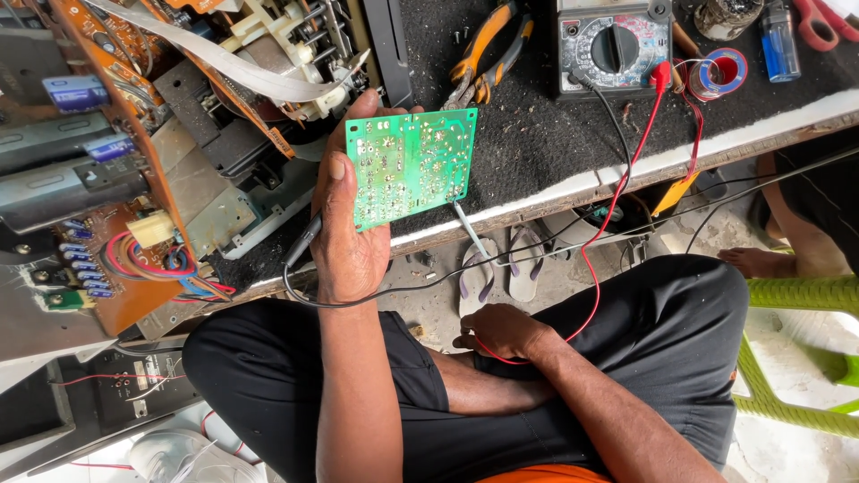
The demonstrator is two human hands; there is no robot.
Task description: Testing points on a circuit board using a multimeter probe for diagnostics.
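Observation:
My left hand (344, 228) holds a green circuit board (410, 165) upright by its left edge, solder side toward me, over the front edge of the workbench. A black test probe (302, 243) with its black lead is tucked under the same hand. Lower down, my right hand (501, 331) rests on my lap, closed on the red test lead (601, 234). A thin grey probe tip (470, 230) rises from near that hand to the board's lower right corner. Both leads run to the analog multimeter (613, 45) on the bench.
An opened electronics chassis (107, 179) with brown boards and capacitors fills the left. Orange pliers (488, 49), a tape roll (720, 72), a blue lighter (778, 31) and red scissors (823, 22) lie on the black mat. Sandals (506, 268), a green chair (796, 295) and another person's foot (761, 261) are below.

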